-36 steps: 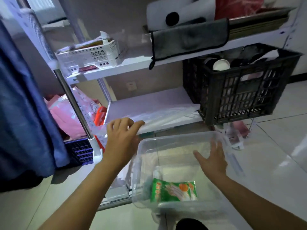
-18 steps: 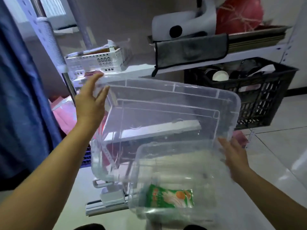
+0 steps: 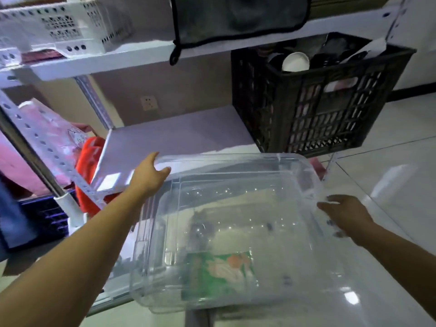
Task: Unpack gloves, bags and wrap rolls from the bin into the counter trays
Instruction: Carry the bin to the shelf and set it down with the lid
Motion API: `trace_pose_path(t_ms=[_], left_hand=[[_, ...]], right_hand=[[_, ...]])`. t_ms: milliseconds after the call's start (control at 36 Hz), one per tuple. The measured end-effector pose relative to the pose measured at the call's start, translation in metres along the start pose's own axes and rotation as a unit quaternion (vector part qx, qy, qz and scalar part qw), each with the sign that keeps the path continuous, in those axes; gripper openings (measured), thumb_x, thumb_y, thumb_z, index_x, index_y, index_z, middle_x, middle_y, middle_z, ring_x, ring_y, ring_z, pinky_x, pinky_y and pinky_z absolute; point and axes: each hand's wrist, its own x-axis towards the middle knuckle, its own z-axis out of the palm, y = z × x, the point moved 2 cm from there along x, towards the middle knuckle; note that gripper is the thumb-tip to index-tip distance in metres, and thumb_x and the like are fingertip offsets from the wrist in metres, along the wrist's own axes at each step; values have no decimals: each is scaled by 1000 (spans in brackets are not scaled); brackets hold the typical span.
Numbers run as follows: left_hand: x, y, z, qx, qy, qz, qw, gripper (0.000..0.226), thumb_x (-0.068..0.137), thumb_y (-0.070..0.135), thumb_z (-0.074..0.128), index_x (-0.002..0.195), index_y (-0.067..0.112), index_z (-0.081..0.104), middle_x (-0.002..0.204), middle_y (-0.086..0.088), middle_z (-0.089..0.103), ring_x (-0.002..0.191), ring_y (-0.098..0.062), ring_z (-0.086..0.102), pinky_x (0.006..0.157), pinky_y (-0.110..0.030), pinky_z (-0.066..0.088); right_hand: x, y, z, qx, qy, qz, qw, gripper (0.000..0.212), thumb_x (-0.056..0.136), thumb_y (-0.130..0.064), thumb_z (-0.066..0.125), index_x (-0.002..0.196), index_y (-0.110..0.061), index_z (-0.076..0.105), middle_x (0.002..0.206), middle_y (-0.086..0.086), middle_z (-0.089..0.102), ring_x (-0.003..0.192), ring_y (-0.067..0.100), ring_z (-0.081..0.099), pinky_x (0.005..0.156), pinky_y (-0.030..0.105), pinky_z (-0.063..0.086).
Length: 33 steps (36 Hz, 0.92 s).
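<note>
A clear plastic lid [image 3: 236,185] lies tilted over the clear bin [image 3: 151,289] on the floor. Through the lid I see a green packet of gloves [image 3: 219,272] at the bin's bottom. My left hand [image 3: 151,175] grips the lid's far left corner, thumb on top and fingers behind it. My right hand [image 3: 342,211] is at the lid's right rim, with fingers stretched out along it; it is blurred there. Anything else in the bin is hazy under the plastic.
A white metal shelf rack [image 3: 165,142] stands just behind the bin. A black crate [image 3: 318,109] with cups sits at its right. A white basket [image 3: 59,27] and a grey cloth [image 3: 236,22] are on the upper shelf. Pink and red bags [image 3: 89,156] lie at the left.
The lid was raised off the bin and held up in front of the shelf. It has now come down to lie tilted over the bin, with both hands still at its sides.
</note>
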Motion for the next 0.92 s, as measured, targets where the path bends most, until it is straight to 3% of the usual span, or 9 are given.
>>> trace_pose_path(t_ms=[56, 111, 194, 278, 417, 556, 667, 778, 917], left_hand=[[-8, -9, 27, 61, -59, 7, 996, 79, 92, 40, 66, 155, 13, 28, 158, -18, 32, 144, -36, 32, 117, -45, 28], [-33, -28, 62, 135, -147, -1, 980, 84, 92, 57, 55, 158, 23, 16, 165, -13, 14, 151, -34, 15, 120, -51, 20], [-80, -65, 105, 227, -252, -39, 940, 79, 88, 79, 21, 153, 47, -9, 166, 3, -15, 152, -29, -16, 117, -66, 4], [-103, -79, 110, 235, -234, -50, 942, 75, 80, 85, 4, 146, 57, -18, 164, 11, -21, 151, -26, -22, 111, -73, 1], [-123, -80, 101, 245, -217, -2, 945, 85, 73, 86, 0, 148, 51, -20, 165, 8, -18, 151, -25, -20, 117, -64, 4], [-143, -76, 109, 252, -219, 49, 941, 85, 66, 92, -6, 135, 53, -36, 152, 10, -34, 148, -25, -28, 118, -60, -2], [-136, -79, 109, 237, -243, 47, 940, 87, 67, 93, 3, 135, 55, -34, 156, 10, -32, 147, -23, -30, 118, -60, -3], [-123, -82, 96, 110, -240, 17, 964, 84, 79, 87, 26, 150, 54, -4, 166, 8, -15, 152, -22, -16, 120, -62, 6], [-112, -98, 79, 1, -116, -103, 988, 81, 94, 58, 51, 157, 40, 3, 168, -4, -2, 153, -34, 3, 119, -59, 12]], right_hand=[[6, 2, 18, -68, -23, -42, 997, 68, 88, -37, 71, 146, -18, 43, 130, 18, 61, 104, 33, 61, 84, 41, 52], [4, 12, 43, -135, -78, -76, 985, 80, 89, -47, 67, 155, -24, 26, 157, 13, 35, 129, 33, 47, 101, 41, 42], [-2, 31, 73, -259, -92, -116, 955, 75, 95, -62, 43, 157, -37, 9, 167, 6, 1, 147, 37, 24, 116, 50, 31], [-9, 44, 82, -324, -31, -142, 935, 67, 96, -66, 22, 156, -41, 6, 167, 4, -1, 149, 35, 18, 113, 52, 33], [-9, 50, 73, -346, -14, -171, 922, 61, 98, -59, 15, 156, -39, 11, 167, 7, 8, 148, 33, 25, 111, 56, 37], [-2, 66, 56, -418, 2, -146, 896, 60, 95, -65, 7, 153, -50, -1, 168, -2, 1, 152, 32, 6, 115, 61, 16], [-3, 63, 58, -440, -1, -136, 887, 65, 94, -67, 9, 155, -46, -1, 167, -2, -11, 152, 30, -9, 117, 63, 6], [-18, 34, 76, -458, 58, -223, 858, 76, 93, -67, 28, 156, -28, 17, 166, 6, -16, 151, 32, -15, 116, 62, 2], [-52, 7, 138, -407, -41, -338, 848, 76, 86, -78, 16, 153, -48, -5, 164, -3, -25, 149, 25, -25, 116, 61, -9]])
